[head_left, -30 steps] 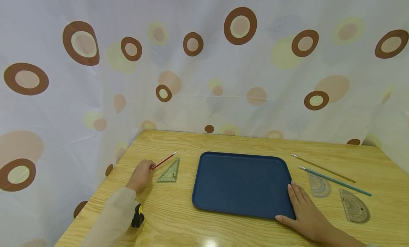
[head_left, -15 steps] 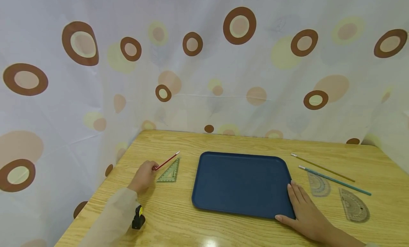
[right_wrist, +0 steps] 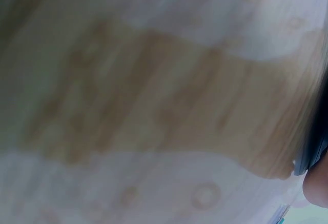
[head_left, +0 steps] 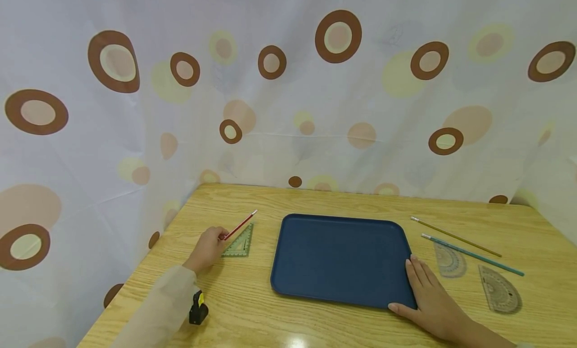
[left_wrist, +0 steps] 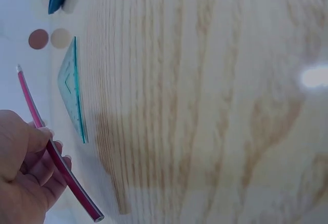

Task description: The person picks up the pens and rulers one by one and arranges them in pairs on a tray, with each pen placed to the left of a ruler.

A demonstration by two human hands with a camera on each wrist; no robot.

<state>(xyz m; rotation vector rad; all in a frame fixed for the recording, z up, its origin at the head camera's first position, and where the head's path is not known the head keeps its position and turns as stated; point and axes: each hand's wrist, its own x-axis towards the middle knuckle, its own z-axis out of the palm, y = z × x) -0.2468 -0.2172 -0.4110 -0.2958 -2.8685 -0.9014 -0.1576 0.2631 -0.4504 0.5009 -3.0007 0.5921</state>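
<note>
Clearly, we see the left hand [head_left: 207, 249] pinching the red pencil [head_left: 241, 225] between thumb and curled fingers, its white-tipped end slanting away past the set square [head_left: 240, 246]. The right hand's [head_left: 434, 302] grip is spread: straight fingers touch the right rim of the tray [head_left: 340, 260], thumb apart at the near edge.

In the head view the pencil's other end is hidden by the hand; the left wrist view shows it jutting below the fingers. We cannot tell whether it touches the desk [head_left: 252, 303]. The right wrist view is blurred, giving us only a fingertip and a dark strip of tray. The teal pencil [head_left: 473, 254] crosses one protractor [head_left: 451, 262], near the mustard pencil [head_left: 455, 236]; a second protractor [head_left: 501, 290] lies nearer us.

Grained, pale wood tops the desk, with glare at the near side. Behind hangs white cloth [head_left: 288, 100] with brown rings.
</note>
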